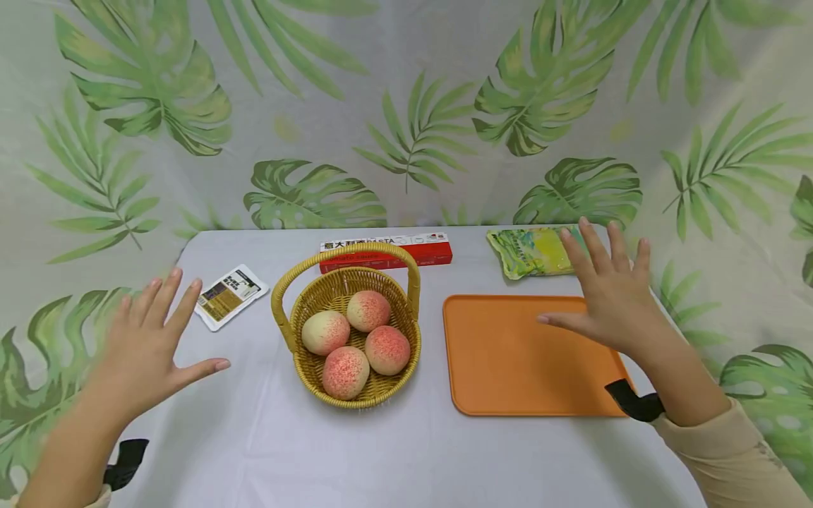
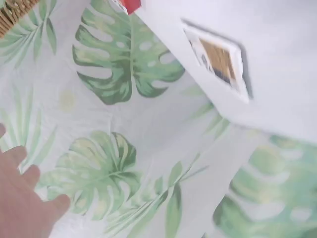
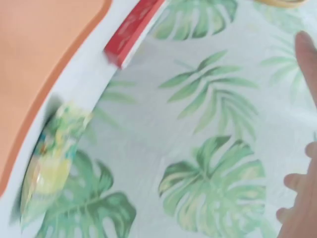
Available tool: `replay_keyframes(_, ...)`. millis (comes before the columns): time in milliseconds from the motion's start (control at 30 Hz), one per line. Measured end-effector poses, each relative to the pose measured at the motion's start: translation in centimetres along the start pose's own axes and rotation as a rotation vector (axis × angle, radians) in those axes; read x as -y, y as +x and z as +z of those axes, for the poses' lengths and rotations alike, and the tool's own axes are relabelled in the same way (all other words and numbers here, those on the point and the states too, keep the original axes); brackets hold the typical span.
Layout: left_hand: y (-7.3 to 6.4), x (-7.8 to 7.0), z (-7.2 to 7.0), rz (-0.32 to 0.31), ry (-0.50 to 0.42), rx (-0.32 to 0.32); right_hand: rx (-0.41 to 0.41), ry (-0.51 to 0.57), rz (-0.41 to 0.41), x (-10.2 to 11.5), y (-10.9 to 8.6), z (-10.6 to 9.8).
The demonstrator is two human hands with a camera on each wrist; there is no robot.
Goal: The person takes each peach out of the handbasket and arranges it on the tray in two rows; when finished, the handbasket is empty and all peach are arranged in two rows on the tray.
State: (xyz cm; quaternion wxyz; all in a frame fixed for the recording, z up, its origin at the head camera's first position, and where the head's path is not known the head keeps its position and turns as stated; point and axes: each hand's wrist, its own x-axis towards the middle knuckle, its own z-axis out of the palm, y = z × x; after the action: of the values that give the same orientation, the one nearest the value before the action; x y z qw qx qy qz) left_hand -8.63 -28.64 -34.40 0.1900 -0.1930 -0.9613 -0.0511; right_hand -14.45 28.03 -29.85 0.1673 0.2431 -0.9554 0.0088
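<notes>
My left hand (image 1: pixel 142 346) is held up over the table's left side, fingers spread, holding nothing. Nearest to it lies a white packet with a brown and black label (image 1: pixel 231 296). On the right, my right hand (image 1: pixel 612 296) hovers with fingers spread and nothing in it, overlapping an orange tray (image 1: pixel 502 353) in the head view. Between the hands stands a yellow wicker basket (image 1: pixel 284 296) with a tall arched handle. Several pink-speckled peaches (image 1: pixel 346 372) lie inside it. In the wrist views only parts of the left hand (image 2: pixel 25 198) and right hand (image 3: pixel 302 193) show.
Behind the basket lies a long red and white pasta box (image 1: pixel 406 257), partly hidden by the handle. A green and yellow pouch (image 1: pixel 530 252) lies at the back right, behind the tray. A leaf-patterned cloth (image 1: pixel 419 141) hangs behind the white table (image 1: pixel 381 458).
</notes>
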Motion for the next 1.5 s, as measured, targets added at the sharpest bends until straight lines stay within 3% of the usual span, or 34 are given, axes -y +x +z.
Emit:
replay_keyframes(133, -0.9, -1.7, 2.3, 0.048, -0.142, -0.218, -0.197, 0.142, -0.150, 2.0, 0.4, 0.5)
replay_keyframes(233, -1.5, -3.8, 4.0, 0.032, -0.229, -0.291, -0.288, 0.264, -0.259, 3.7, 0.7, 1.0)
replay_keyframes(333, -2.1, -6.2, 5.6, -0.028, -0.333, -0.297, -0.293, 0.367, -0.324, 5.5, 0.9, 1.7)
replay_keyframes(433, -2.5, -8.6, 7.2, -0.117, -0.469, -0.244, -0.265, 0.464, -0.357, 7.3, 0.9, 2.7)
replay_keyframes(533, -2.7, -10.6, 8.5, -0.247, -0.629, -0.140, -0.234, 0.564, -0.385, 9.1, 1.1, 3.9)
replay_keyframes(700, -2.5, -12.4, 10.0, -0.423, -0.814, 0.006, -0.164, 0.685, -0.398, 11.8, 1.5, 6.4)
replay_keyframes(867, -2.5, -12.9, 11.1, -0.469, -0.905, 0.050, -0.080, 0.748, -0.376, 13.7, 2.2, 8.6)
replay_keyframes(1033, -2.5, -12.9, 11.7, -0.492, -0.925, 0.067, -0.039, 0.773, -0.352, 14.6, 2.9, 10.4)
replay_keyframes(1500, -2.5, -13.0, 12.2, -0.551, -1.014, 0.079, 0.061, 0.831, -0.276, 15.5, 3.4, 13.0)
